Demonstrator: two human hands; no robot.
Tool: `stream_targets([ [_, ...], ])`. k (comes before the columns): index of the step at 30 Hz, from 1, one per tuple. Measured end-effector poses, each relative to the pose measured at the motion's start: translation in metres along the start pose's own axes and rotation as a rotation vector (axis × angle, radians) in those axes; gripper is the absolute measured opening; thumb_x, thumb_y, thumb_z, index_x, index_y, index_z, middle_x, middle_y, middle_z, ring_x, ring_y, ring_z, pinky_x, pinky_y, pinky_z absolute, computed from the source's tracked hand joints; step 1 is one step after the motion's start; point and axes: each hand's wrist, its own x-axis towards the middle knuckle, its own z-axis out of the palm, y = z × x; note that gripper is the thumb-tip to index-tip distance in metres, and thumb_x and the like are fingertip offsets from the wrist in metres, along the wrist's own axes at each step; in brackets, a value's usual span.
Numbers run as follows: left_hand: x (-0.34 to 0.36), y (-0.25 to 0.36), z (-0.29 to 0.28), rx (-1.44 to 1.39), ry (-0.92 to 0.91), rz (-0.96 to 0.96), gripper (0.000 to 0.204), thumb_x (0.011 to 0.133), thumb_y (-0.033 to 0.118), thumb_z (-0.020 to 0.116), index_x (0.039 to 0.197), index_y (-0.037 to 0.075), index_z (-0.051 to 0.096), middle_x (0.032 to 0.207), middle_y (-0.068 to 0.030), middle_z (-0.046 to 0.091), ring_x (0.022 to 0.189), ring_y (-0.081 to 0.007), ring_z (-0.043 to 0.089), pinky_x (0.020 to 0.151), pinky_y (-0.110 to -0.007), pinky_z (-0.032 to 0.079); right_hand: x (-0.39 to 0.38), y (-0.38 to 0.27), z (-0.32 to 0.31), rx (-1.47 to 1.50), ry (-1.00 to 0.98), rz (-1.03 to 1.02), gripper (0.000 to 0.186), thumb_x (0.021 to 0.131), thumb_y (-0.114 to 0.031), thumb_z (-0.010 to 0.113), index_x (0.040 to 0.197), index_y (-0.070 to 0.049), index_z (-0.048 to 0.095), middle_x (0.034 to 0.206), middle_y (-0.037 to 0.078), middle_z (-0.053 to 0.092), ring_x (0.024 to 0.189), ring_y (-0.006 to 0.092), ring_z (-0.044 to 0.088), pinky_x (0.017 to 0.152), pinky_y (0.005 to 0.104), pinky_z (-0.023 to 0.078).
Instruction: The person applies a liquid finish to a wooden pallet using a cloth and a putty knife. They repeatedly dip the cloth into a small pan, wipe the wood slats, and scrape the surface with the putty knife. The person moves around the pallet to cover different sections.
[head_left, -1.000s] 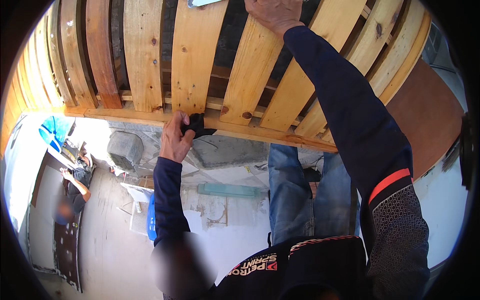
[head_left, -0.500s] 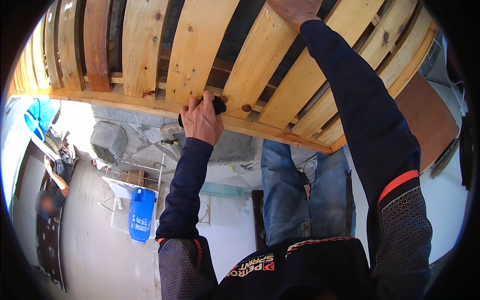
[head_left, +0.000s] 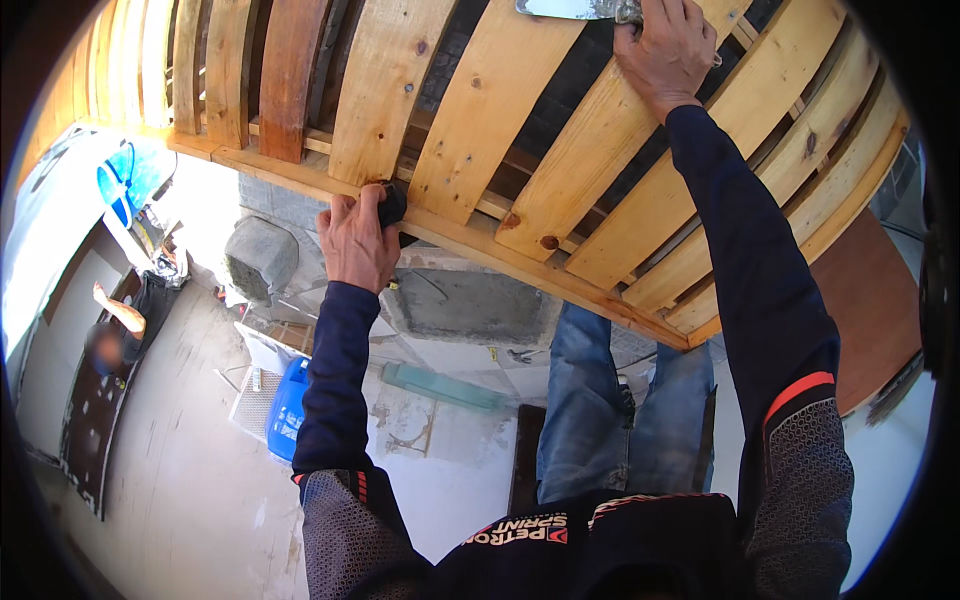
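Observation:
A slatted wooden frame (head_left: pixel 490 110) with pale varnished slats spans the upper view. My left hand (head_left: pixel 357 240) is closed round a small black object (head_left: pixel 393 204) at the frame's near rail, beside a slat's lower end. What kind of object it is, I cannot make out. Farther up, my right hand (head_left: pixel 672 55) grips a putty knife (head_left: pixel 570 9) over the slats. Its flat metal blade points left and is partly cut off by the picture's top edge; the fingers hide most of the handle.
Below the frame, a grey trough (head_left: pixel 470 305) and a grey tub (head_left: pixel 260 260) stand on the tiled ground. A blue plastic jug (head_left: pixel 288 410) is at the lower left. Another person (head_left: pixel 125 330) is at far left. A brown board (head_left: pixel 868 310) stands at right.
My left hand has shifted left along the rail to another slat gap, still holding the black object. The putty knife in my right hand has come into view. The view has shifted.

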Motion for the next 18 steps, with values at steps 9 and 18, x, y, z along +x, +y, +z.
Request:
stream_targets([
  [9,0.020,0.006,0.022,-0.042,-0.057,-0.106,0.032,0.075,0.018,0.070,0.100,0.009,0.053,0.088,-0.0097,0.064,0.096,-0.0287,0.056,0.084,-0.045,0.037,-0.005,0.011,0.016,-0.094,0.027,-0.013,0.024,0.073,-0.021,0.067,0.097,-0.017,0.065,0.103,-0.003,0.062,0.104,0.0216,0.058,0.088,0.0409,0.044],
  [18,0.022,0.001,0.040,-0.012,-0.091,-0.054,0.039,0.067,0.012,0.066,0.102,0.009,0.051,0.087,-0.0105,0.062,0.097,-0.0300,0.054,0.083,-0.046,0.037,-0.008,0.012,0.015,-0.113,-0.002,-0.012,0.022,0.075,-0.022,0.067,0.097,-0.018,0.065,0.107,-0.006,0.062,0.107,0.0204,0.058,0.088,0.0409,0.044],
])
